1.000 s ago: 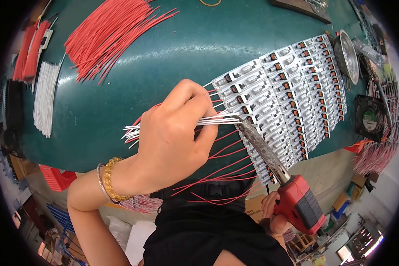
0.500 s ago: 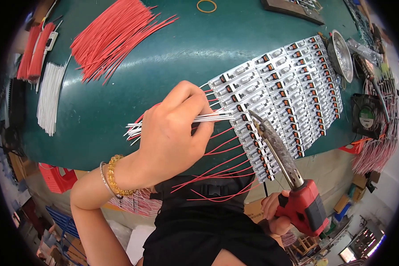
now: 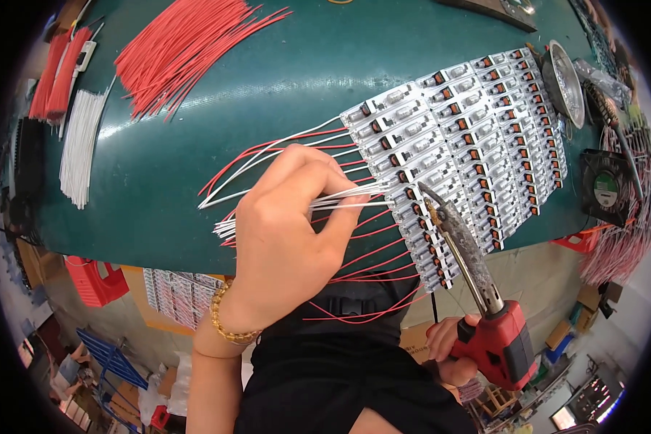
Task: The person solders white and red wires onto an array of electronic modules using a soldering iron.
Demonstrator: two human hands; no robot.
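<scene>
A small bundle of white wires [image 3: 333, 201] is pinched in my left hand [image 3: 289, 228], with the wire ends reaching the left edge of a panel of joined circuit boards [image 3: 441, 134]. Red and white wires stick out from that edge above and below my hand. My right hand [image 3: 456, 354] is closed around the handle of a red and black soldering gun [image 3: 499, 343]. Its dark bent tip lies over the boards, a little right of the wire ends. Whether the tip touches a board I cannot tell.
On the green table [image 3: 159, 210] lie a loose pile of red wires [image 3: 184, 50], a white wire bundle [image 3: 84, 148] and red bundles [image 3: 58, 76]. A metal bowl [image 3: 566, 83] and a black fan [image 3: 604, 188] stand at the right. A red stool [image 3: 98, 282] is below the table's edge.
My left hand has shifted slightly right and down with the white wires. White and red wires behind it now show looping left from the boards. The soldering gun moved slightly.
</scene>
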